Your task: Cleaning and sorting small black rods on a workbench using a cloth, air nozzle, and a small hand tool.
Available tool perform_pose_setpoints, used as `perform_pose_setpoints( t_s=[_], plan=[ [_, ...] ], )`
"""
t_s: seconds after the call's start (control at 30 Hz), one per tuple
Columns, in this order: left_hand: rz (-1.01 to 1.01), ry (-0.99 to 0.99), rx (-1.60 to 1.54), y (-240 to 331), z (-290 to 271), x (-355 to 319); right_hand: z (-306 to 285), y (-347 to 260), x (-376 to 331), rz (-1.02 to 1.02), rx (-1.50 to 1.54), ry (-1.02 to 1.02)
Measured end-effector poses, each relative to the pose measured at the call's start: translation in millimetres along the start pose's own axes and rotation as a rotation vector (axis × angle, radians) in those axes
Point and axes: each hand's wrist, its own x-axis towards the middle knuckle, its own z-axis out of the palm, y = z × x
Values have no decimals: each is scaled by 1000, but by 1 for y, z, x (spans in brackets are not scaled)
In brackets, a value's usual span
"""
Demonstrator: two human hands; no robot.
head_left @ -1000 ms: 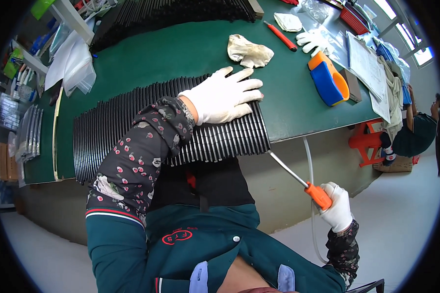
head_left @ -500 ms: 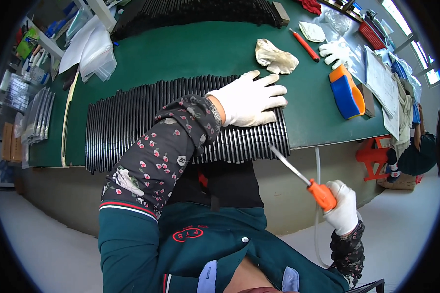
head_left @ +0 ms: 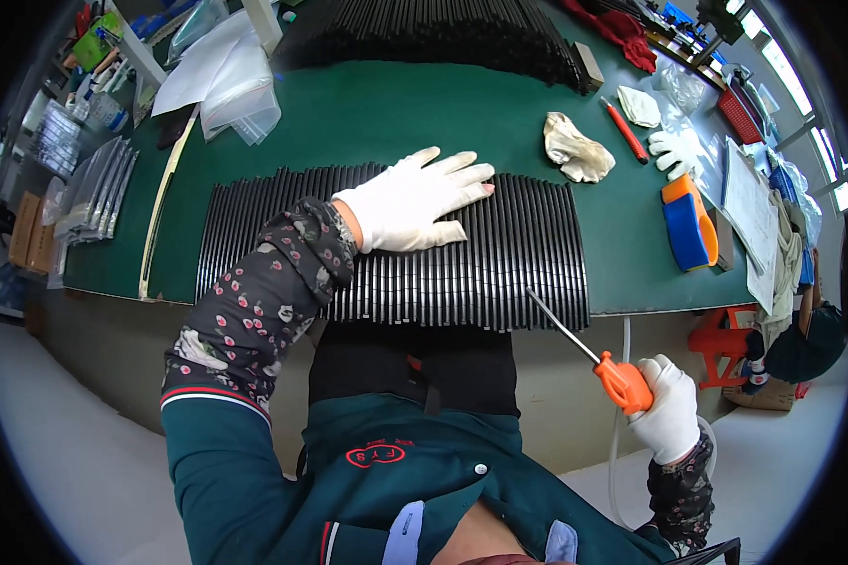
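A row of slim black rods [head_left: 528, 245] lies side by side on the green table, along its near edge. My left hand [head_left: 415, 202], in a white glove, rests flat on the middle of the row with its fingers spread; one fingertip shows bare. Off the table's front edge, my gloved right hand [head_left: 669, 411] is wrapped round the handle of an orange air blow gun [head_left: 624, 384]. The gun's long metal nozzle points up and left, its tip at the rods near the right end of the row. A pale hose [head_left: 616, 461] hangs beside that hand.
Many more black rods [head_left: 424, 33] are stacked at the back. To the right lie a stained cloth [head_left: 577, 149], a red pen-like tool [head_left: 627, 130], a spare glove [head_left: 676, 151] and an orange-and-blue tape dispenser [head_left: 690, 226]. Plastic bags [head_left: 240, 99] sit at left. Another person [head_left: 806, 341] is at far right.
My left hand has slid leftward over the rods, from near their right end to the middle. The blow gun stays in my right hand, its nozzle still near the right end. The whole view has shifted slightly.
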Motion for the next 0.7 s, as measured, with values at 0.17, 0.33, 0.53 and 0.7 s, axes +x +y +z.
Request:
perform_pose_setpoints(
  t_s=[0.17,0.33,0.53,0.7],
  plan=[
    [2,53,-26,1,4,1,-1,-14,-1,-102,-9,-125],
    [-3,66,-29,3,5,2,2,-28,0,-102,43,-107],
    [-7,72,-20,1,7,5,3,-43,5,-139,31,-114],
    [-22,66,-80,2,5,2,0,-53,14,-131,7,-97]
  ],
)
